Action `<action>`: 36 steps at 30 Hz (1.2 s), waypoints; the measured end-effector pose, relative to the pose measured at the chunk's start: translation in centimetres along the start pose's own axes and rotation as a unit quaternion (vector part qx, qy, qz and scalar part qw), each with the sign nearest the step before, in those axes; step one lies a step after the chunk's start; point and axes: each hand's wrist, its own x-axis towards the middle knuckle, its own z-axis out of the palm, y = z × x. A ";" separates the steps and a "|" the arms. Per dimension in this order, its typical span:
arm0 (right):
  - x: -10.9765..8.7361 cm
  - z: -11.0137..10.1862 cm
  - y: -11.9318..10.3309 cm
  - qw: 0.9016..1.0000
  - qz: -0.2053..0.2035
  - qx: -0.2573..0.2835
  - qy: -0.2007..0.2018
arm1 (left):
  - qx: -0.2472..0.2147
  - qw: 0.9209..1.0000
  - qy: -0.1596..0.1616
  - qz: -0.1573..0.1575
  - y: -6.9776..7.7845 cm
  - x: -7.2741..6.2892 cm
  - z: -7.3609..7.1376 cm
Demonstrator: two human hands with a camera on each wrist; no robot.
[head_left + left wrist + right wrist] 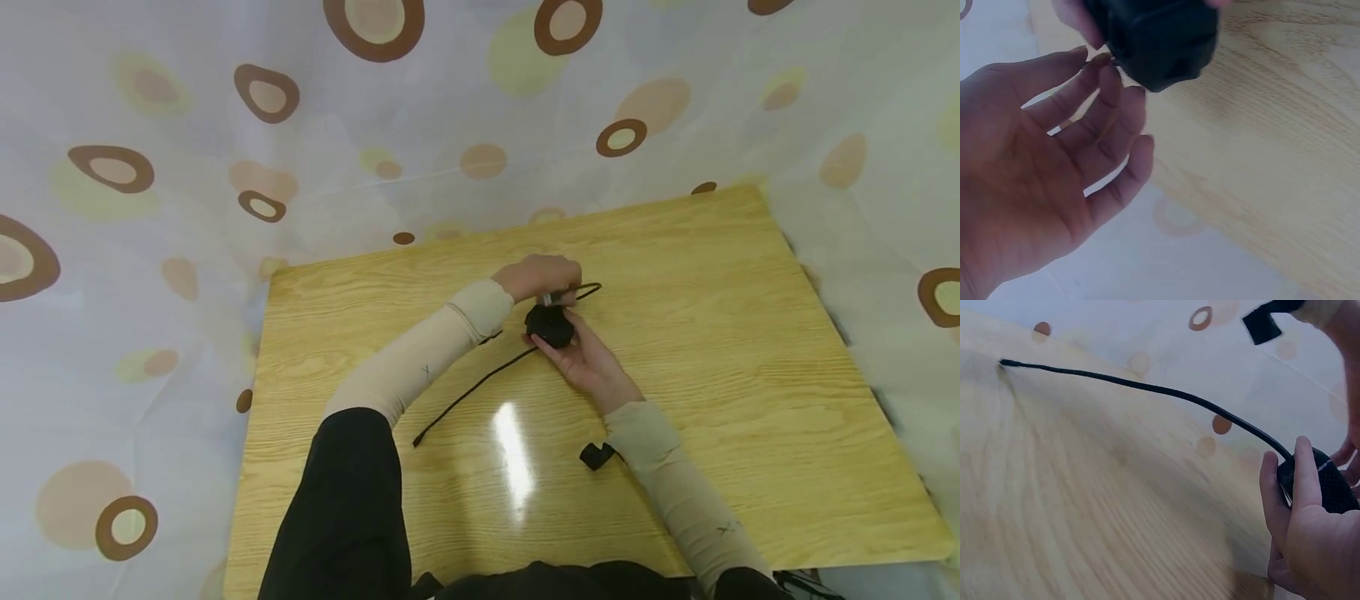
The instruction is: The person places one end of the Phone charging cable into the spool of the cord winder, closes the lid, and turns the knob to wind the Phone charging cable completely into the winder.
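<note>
In the head view a small black device (551,326) with a rounded outline is held by my right hand (596,367), fingers and thumb on its sides. The right wrist view shows a fine textured surface on the device (1335,487). A thin black cable (480,385) leaves it and ends in a small dark tip. At the device's far side, my left hand (542,277) pinches a second dark cable (591,288), which makes a short loop; a silvery end shows below the fingers. In the left wrist view the left hand's (1054,162) fingertips meet right by the device's edge.
The wooden table (712,375) lies under both hands, its far edge against a patterned curtain (450,108). A small black box (596,456) hangs at the right wrist; another (1263,325) is on the left wrist.
</note>
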 end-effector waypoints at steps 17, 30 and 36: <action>-0.5 0.3 0.0 0.998 0.044 0.002 -0.035 | 0.018 0.999 0.031 0.023 -0.8 2.1 2.1; -0.6 0.8 -0.1 0.999 0.009 -0.042 0.000 | 0.040 0.994 0.104 -0.017 -1.0 1.9 3.5; -0.7 -0.1 -1.1 0.999 -0.032 -0.042 0.012 | 0.069 0.981 0.174 0.042 -1.6 -0.1 3.9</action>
